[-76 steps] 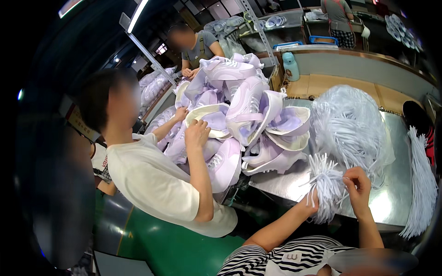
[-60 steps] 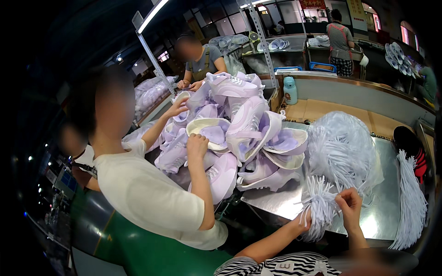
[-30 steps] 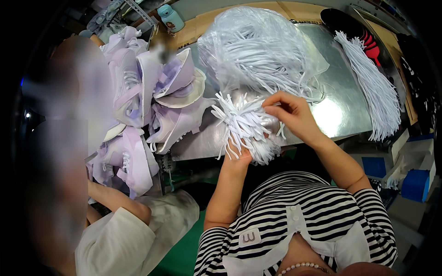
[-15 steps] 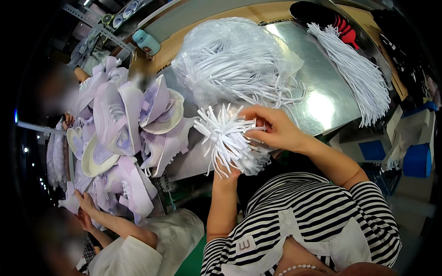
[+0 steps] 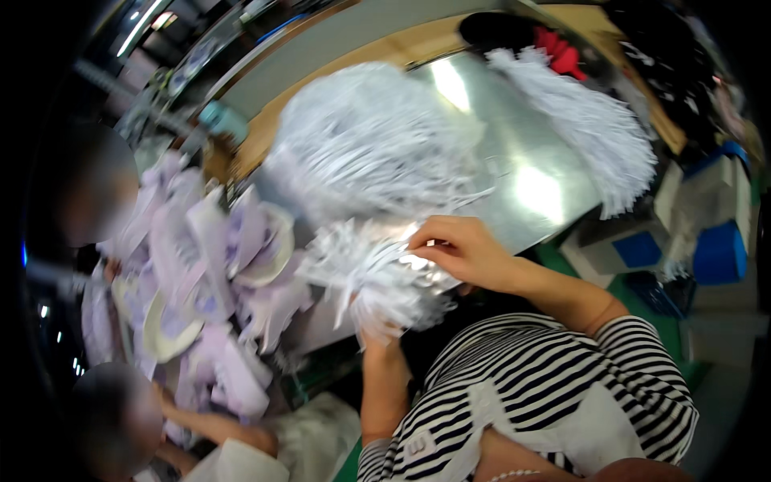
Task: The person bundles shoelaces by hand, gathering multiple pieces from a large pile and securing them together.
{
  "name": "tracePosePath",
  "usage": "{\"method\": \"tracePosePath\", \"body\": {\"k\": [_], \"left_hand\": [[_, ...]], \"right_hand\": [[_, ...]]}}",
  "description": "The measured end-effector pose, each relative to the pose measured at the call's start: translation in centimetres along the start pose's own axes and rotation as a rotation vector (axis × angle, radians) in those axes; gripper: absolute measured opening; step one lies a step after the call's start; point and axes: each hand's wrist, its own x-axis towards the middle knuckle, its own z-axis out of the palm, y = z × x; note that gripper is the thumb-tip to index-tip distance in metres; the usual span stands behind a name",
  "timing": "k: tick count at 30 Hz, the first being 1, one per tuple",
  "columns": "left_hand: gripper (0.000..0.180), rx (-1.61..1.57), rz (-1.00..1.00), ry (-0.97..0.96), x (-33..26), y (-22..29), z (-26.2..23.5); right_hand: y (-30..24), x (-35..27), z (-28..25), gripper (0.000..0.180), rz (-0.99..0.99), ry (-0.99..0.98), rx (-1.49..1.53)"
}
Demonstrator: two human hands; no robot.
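White, splayed bundle of thin laces is what I watch from afar, held up at the near edge of a shiny silver metal tabletop. At its six o'clock, the bare left hand grasps it from below, the fingers mostly hidden under drooping strands. Between its two and three o'clock, the bare right hand has thumb and forefinger close together beside the lace ends; blur keeps me from telling whether a strand is pinched there.

Counting the hours from that bundle, I find a big, clear plastic bag full of white laces at twelve, resting on the metal, and a long, loose hank of white laces at two. A bright red object shows at one, a blurred light-blue bottle between ten and eleven. At nine I make out a heap of lavender-and-white shoes. A co-worker's white sleeve appears at seven, a blue-and-cream container at three.
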Motion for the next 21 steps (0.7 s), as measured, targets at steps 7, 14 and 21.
{"method": "tracePosePath", "body": {"k": [7, 14, 21], "left_hand": [[0.045, -0.166, -0.011, 0.081, 0.4, 3.9, 5.1], [0.039, 0.044, 0.058, 0.022, 1.5, 3.9, 5.3], [0.038, -0.036, 0.084, 0.011, 0.5, 8.3, 9.0]], "right_hand": [[1.4, 0.1, -5.2, 0.012, 0.197, 0.076, 0.274], [2.5, 0.4, -7.9, 0.023, 0.144, 0.212, 0.151], [-4.1, 4.2, -0.7, 0.049, -0.302, -0.054, -0.069]]}}
